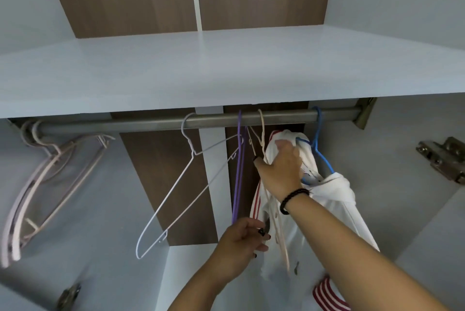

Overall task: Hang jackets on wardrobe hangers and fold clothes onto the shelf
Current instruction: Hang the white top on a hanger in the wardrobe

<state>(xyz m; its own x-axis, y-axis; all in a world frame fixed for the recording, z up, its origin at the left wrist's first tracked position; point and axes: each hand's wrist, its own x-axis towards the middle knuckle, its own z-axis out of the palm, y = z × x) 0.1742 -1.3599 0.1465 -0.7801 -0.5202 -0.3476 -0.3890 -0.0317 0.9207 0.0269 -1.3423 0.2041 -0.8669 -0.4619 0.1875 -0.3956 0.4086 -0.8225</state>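
Shelf point(226, 66) holds no folded clothes and most hangers on the rail point(214, 119) are bare, incl. the white wire hanger point(176, 190) and purple hanger point(237, 172), so I'd judge the task early. One white jacket point(289, 210) with red stripes sits on the blue hanger point(317, 149) at the rail's right end, half-seated, collar bunched. Right hand point(279, 167) clamps that collar, left hand point(241, 240) pinches the jacket's front edge; no readable labels or writing.
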